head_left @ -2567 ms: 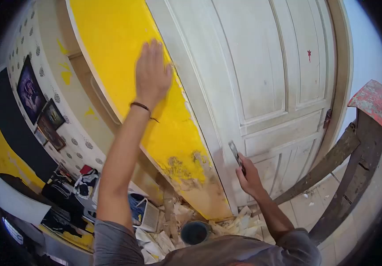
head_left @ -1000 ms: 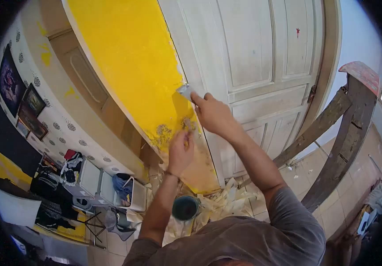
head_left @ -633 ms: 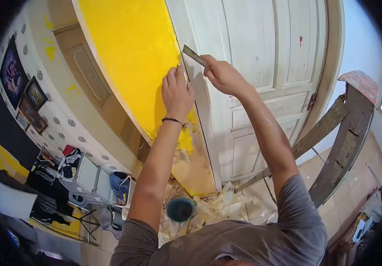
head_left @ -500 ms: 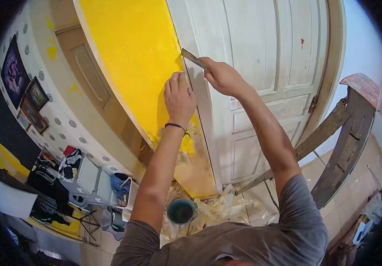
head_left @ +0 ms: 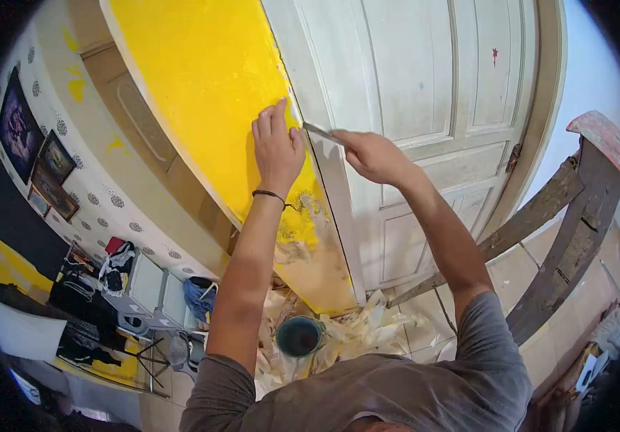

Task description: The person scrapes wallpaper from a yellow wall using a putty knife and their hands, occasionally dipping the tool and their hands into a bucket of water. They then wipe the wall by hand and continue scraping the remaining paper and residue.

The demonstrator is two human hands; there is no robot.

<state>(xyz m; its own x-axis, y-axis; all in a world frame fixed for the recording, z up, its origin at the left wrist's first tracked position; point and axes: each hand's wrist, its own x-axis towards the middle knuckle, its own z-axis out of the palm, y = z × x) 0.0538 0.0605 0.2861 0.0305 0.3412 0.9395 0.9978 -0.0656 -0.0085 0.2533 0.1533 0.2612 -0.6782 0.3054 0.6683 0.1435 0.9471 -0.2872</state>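
Note:
A yellow-painted wall strip (head_left: 202, 79) runs up beside the white door frame (head_left: 292, 43). My left hand (head_left: 279, 147) lies against the yellow surface with its fingers stretched out, close to the strip's right edge. Chipped, pale patches show along that edge. In my right hand (head_left: 376, 157) is a flat, narrow scraper (head_left: 322, 133), gripped at its near end. Its tip touches the seam between the yellow wall and the frame, just right of my left fingers. The handle is mostly hidden inside my fist.
Below stands a dark green bucket (head_left: 299, 336) among crumpled masking paper (head_left: 367, 324) on the tiled floor. A worn wooden ladder-like stand (head_left: 572, 237) is at the right, near the panelled door (head_left: 414, 79). Drawers (head_left: 144, 284) with clothes stand at the left.
The scraper's tip has moved down the seam, with my right hand lower. My left hand has shifted slightly up and left, its fingers now beside the tip. The view has tilted a little.

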